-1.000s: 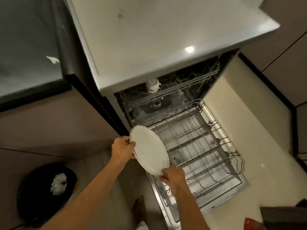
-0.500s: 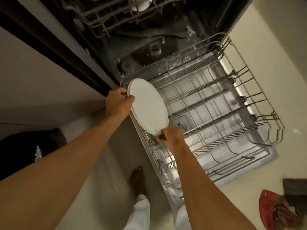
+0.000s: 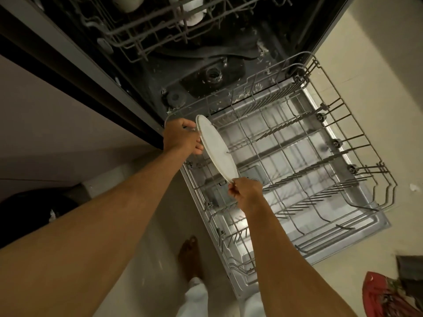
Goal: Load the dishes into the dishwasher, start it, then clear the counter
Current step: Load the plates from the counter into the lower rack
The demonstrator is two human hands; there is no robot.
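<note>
Holding the white plate (image 3: 216,148) on edge just left of the frame's centre, I had both grips on it. The left grip (image 3: 182,137) was curled round its upper rim, and the right grip (image 3: 246,193) pinched its lower rim between thumb and fingertips. The plate stood steeply tilted, almost edge-on to the camera, at the left end of the lower rack (image 3: 278,130). A tine tip showed against its face, but I could not tell whether its lower edge touched the wires. The rack was pulled out over the open door (image 3: 375,223) and ran toward the right of the frame, its tine rows bare. Above it, in the top middle, the dark tub (image 3: 206,65) stood open, with the upper rack (image 3: 148,30) inside carrying pale cups (image 3: 194,12). A bare foot (image 3: 191,257) stood on the floor in the lower middle. A red cloth (image 3: 384,296) lay in the lower right corner, and a dark bag (image 3: 27,216) sat at the left edge.
</note>
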